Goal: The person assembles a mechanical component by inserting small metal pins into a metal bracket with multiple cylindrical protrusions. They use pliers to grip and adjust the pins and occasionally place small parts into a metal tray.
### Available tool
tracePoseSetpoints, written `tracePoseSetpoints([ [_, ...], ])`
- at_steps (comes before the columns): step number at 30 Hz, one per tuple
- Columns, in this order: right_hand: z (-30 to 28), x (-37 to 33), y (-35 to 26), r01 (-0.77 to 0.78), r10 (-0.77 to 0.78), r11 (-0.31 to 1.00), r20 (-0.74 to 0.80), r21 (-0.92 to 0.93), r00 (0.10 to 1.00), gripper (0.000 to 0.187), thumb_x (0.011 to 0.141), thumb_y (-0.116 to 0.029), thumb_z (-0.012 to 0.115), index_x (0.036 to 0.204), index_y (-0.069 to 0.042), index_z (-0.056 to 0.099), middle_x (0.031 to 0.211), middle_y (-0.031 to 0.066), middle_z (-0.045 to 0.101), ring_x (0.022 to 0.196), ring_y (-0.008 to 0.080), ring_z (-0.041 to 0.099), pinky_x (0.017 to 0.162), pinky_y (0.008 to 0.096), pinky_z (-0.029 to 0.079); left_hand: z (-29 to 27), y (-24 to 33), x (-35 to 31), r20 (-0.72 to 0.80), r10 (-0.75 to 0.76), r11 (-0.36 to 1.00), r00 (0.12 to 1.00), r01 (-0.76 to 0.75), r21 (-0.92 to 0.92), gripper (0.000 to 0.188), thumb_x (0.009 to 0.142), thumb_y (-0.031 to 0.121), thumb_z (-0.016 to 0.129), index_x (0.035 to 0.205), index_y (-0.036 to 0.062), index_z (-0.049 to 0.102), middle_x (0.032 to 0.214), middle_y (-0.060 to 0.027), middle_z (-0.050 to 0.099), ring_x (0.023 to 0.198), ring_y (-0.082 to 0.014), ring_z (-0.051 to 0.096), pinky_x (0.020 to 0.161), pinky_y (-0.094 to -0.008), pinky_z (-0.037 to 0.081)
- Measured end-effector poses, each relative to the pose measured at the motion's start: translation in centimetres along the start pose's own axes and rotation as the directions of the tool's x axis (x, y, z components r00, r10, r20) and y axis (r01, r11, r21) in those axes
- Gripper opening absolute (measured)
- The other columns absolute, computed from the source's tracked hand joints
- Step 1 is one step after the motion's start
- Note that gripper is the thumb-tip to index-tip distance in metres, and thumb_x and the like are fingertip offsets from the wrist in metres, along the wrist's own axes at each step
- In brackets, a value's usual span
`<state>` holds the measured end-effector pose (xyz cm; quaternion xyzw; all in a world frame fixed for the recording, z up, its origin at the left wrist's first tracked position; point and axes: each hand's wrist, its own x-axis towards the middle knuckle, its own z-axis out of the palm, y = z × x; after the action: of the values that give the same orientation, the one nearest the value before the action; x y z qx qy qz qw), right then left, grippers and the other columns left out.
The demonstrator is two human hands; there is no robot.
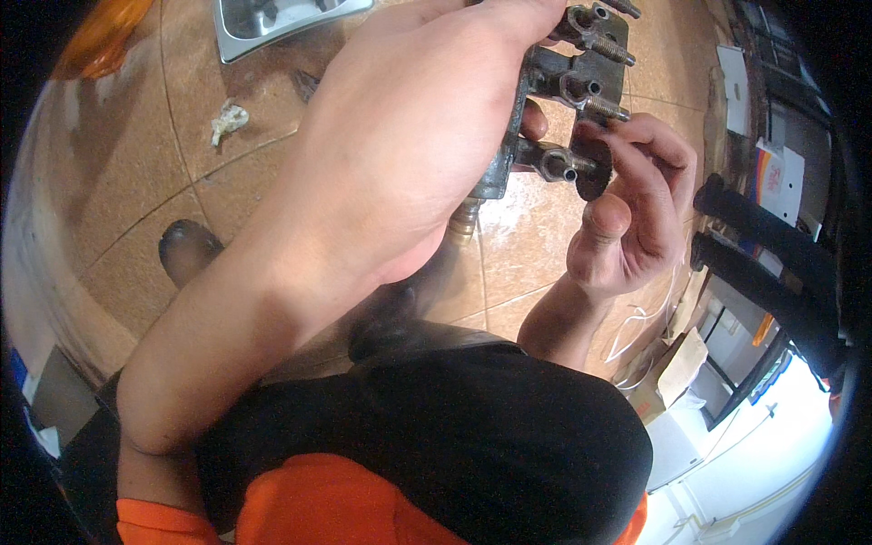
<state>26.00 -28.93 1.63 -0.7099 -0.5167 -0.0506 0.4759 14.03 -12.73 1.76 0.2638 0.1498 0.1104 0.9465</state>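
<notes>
My left hand (427, 118), reaching up across the middle, is closed around a dark, greasy metal part (495, 173) at the top. Its fingers are mostly out of sight behind the part; one fingertip shows through a gap. Several threaded studs (607, 107) and small round tube ends stick out of the part's right side. A thin dark disc (594, 174) stands at the lowest stud. My right hand (640, 200) has its curled fingers and thumb around the disc's edge, and the thumb tip lies just below it. Whether the disc is fixed to the stud, I cannot tell.
Brown tiles (118, 173) cover the floor. A shiny metal tray (272, 32) stands at the far left, with a crumpled white scrap (228, 121) nearer. Black bars (772, 227), a cardboard box (668, 372) and a white cable (627, 336) are at the right.
</notes>
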Motion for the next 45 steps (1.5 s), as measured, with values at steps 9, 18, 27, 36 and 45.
tracePoseSetpoints([
  [9,0.3,0.5,-1.0,-0.001,-0.005,0.998,-0.095,-0.064,0.995,0.075,0.097,-0.061,0.051,0.114,0.011,0.062,0.120,0.0235,0.052,0.115,0.0301,0.053,0.097,0.0397,0.046,0.5,0.2,0.4,-0.006,-0.003,0.999,1.000,0.003,-0.043,0.030,0.103,0.040,0.054,0.107,0.0120,0.063,0.094,-0.0023,0.067,0.068,-0.0111,0.059,0.061,-0.0272,0.048],
  [18,-0.5,-1.0,-4.2,-0.302,0.358,0.740,0.027,0.601,0.933,0.041,0.099,-0.027,0.054,0.120,0.009,0.055,0.087,0.0135,0.058,0.073,0.0169,0.051,0.068,0.0356,0.040,1.0,-0.6,2.6,-0.318,0.022,0.952,0.948,-0.117,-0.283,0.039,0.100,0.050,0.053,0.100,0.0128,0.062,0.089,-0.0037,0.066,0.058,-0.0138,0.053,0.057,-0.0306,0.047],
  [27,2.4,-0.4,-4.2,-0.461,0.588,0.536,0.079,0.707,0.805,0.040,0.098,-0.013,0.061,0.132,0.008,0.056,0.096,0.0125,0.068,0.080,0.0131,0.062,0.072,0.0266,0.051,1.4,-0.7,2.8,-0.452,0.225,0.891,0.863,-0.370,-0.264,0.056,0.100,0.059,0.044,0.102,0.0061,0.062,0.081,-0.0079,0.066,0.055,-0.0169,0.052,0.061,-0.0359,0.049],
  [36,2.8,-0.8,-4.4,-0.453,0.520,0.513,0.155,0.729,0.840,0.056,0.098,-0.017,0.059,0.143,0.011,0.042,0.092,0.0121,0.061,0.071,0.0147,0.056,0.061,0.0296,0.048,1.1,-0.7,2.7,-0.365,0.225,0.870,0.903,-0.355,-0.342,0.059,0.101,0.060,0.041,0.103,0.0052,0.062,0.082,-0.0095,0.066,0.057,-0.0187,0.055,0.063,-0.0389,0.051],
  [45,3.1,-0.4,-4.9,-0.438,0.595,0.433,0.116,0.788,0.796,0.047,0.094,-0.010,0.066,0.136,0.005,0.052,0.094,0.0060,0.062,0.080,0.0091,0.057,0.067,0.0224,0.046,0.9,-0.8,2.8,-0.355,0.262,0.887,0.898,-0.369,-0.278,0.060,0.100,0.061,0.042,0.103,0.0051,0.062,0.084,-0.0100,0.067,0.060,-0.0176,0.056,0.063,-0.0383,0.052],
])
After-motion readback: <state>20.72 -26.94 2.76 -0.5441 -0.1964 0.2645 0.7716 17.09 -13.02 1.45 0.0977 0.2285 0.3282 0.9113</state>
